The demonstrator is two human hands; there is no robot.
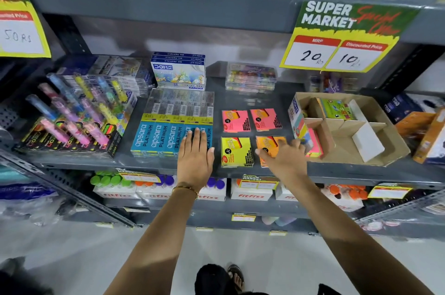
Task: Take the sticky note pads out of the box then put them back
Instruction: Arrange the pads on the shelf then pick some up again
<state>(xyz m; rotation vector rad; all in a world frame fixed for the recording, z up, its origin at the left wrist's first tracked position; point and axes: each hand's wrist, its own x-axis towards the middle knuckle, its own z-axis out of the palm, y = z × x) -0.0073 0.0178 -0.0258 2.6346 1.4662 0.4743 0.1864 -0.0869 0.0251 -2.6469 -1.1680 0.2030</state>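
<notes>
My left hand (pixel 195 155) lies flat with straight fingers on the right end of a blue pack of pencil boxes (pixel 159 138) on the grey shelf (pixel 337 170). My right hand (pixel 284 153) reaches over an orange sticky-note pad (pixel 267 144), fingers spread and touching it; the blur hides whether they pinch it. To the left of that pad lies a yellow sticky-note pad (pixel 236 151). Two pink sticky-note pads (pixel 236 121) (pixel 266 119) lie behind them.
An open cardboard display box (pixel 375 150) with dividers and note pads stands at the right. Highlighter packs (pixel 72 121) fill the left. Oil pastel boxes (pixel 179 70) and clear cases (pixel 250 77) sit at the back. A price sign (pixel 342 36) hangs from the shelf above.
</notes>
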